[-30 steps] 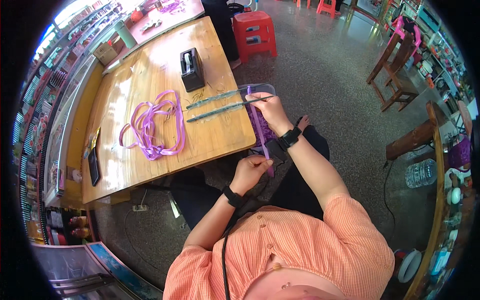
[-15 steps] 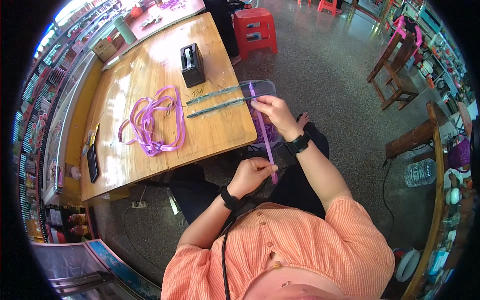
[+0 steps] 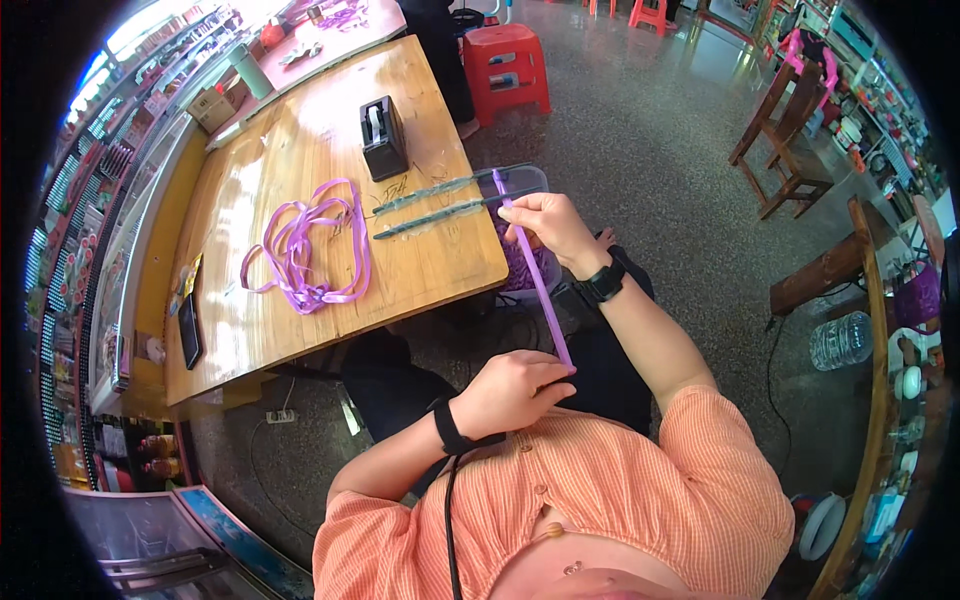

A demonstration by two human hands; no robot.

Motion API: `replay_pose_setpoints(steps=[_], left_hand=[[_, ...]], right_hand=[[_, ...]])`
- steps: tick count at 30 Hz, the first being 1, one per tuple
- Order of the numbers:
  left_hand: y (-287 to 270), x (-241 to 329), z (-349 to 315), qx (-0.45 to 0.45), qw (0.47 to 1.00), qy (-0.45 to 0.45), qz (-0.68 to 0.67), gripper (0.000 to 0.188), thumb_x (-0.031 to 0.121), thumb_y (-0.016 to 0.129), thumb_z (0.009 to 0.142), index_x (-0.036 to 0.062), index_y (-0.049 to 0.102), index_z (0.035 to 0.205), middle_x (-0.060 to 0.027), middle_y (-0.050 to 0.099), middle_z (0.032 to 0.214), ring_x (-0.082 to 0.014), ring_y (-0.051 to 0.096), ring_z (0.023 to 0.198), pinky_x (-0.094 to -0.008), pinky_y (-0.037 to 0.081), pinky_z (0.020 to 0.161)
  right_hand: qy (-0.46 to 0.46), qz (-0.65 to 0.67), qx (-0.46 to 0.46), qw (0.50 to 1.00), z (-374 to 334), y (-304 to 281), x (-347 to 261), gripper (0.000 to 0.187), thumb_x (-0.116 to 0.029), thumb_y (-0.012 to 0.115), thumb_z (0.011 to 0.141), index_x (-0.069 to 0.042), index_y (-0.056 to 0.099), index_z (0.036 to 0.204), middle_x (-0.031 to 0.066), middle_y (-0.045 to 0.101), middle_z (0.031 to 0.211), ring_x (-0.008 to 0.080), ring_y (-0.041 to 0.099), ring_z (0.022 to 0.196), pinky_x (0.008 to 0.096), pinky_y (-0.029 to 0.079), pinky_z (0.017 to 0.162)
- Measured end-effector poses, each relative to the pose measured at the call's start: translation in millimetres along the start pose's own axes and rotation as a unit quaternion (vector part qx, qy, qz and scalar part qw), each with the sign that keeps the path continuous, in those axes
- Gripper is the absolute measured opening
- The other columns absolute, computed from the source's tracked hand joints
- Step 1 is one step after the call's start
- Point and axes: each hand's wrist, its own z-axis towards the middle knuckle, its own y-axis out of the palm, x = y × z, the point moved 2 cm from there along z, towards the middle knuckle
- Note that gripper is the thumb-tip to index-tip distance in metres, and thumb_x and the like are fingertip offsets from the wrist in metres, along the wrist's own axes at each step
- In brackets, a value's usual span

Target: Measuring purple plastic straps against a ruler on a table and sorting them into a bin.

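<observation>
A purple ribbon (image 3: 546, 303) is stretched from the far one of two dark green rods toward my body. My left hand (image 3: 512, 393) pinches its near end close to my shirt. My right hand (image 3: 556, 230) is closed on the ribbon higher up, beside the rod tips. The far rod (image 3: 440, 189) and the near rod (image 3: 440, 216) are fixed with clear tape to the wooden table (image 3: 410, 280), and their tips stick out past its right edge. Under them is a clear plastic bin (image 3: 537, 180) with purple pieces in it.
A loose pile of purple ribbon (image 3: 297, 250) lies on the table, with a black tape dispenser (image 3: 383, 140) behind it and a dark phone (image 3: 190, 330) at the left edge. A red stool (image 3: 505, 75) and a wooden chair (image 3: 785, 150) stand on the floor.
My left hand has moved down and slightly right, toward my body, with the ribbon's end, so a longer stretch shows between my hands. The right hand has stayed nearly in place.
</observation>
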Motion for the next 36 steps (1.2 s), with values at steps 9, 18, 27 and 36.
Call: replay_pose_setpoints(steps=[9, 18, 27, 36], left_hand=[[-32, 28, 3, -0.002, 1.0, 0.002, -0.022, 0.03, 0.02, 0.077, 0.086, -0.0017, 0.072, 0.106, -0.0166, 0.073, 0.1, -0.031, 0.071, 0.087, -0.0375, 0.058, 0.078], [-107, 57, 33, 0.004, 0.997, 0.008, -0.082, 0.035, 0.014, 0.081, 0.082, -0.001, 0.07, 0.112, -0.0132, 0.07, 0.103, -0.0221, 0.071, 0.083, -0.0316, 0.059, 0.075], [-198, -13, 108, 0.335, 0.936, -0.014, -0.107, 0.038, 0.006, 0.069, 0.094, -0.0009, 0.061, 0.131, -0.0059, 0.071, 0.099, -0.0088, 0.066, 0.084, -0.0233, 0.055, 0.073], [-197, -68, 144, 0.243, 0.962, -0.118, -0.022, 0.024, 0.015, 0.072, 0.093, 0.0004, 0.072, 0.112, -0.0071, 0.074, 0.086, -0.0115, 0.068, 0.078, -0.0264, 0.055, 0.069]], right_hand=[[-0.293, -0.251, -0.029, 0.922, -73, -18, -15, 0.032, -0.006, 0.07, 0.091, -0.004, 0.068, 0.123, 0.0027, 0.071, 0.087, 0.0105, 0.063, 0.067, 0.0262, 0.053, 0.061], [-0.624, -0.396, -0.073, 0.669, -61, -11, -92, 0.027, -0.009, 0.08, 0.078, -0.011, 0.076, 0.104, 0.0012, 0.063, 0.075, 0.0189, 0.056, 0.062, 0.0326, 0.047, 0.055], [-0.521, -0.462, 0.017, 0.717, 134, -19, -120, 0.017, -0.017, 0.072, 0.088, -0.013, 0.077, 0.103, 0.0049, 0.071, 0.087, 0.0238, 0.068, 0.087, 0.0358, 0.054, 0.079], [-0.244, -0.319, -0.07, 0.913, 189, -33, -42, 0.019, -0.017, 0.07, 0.092, -0.007, 0.077, 0.107, 0.0093, 0.077, 0.095, 0.0152, 0.072, 0.087, 0.0291, 0.054, 0.08]])
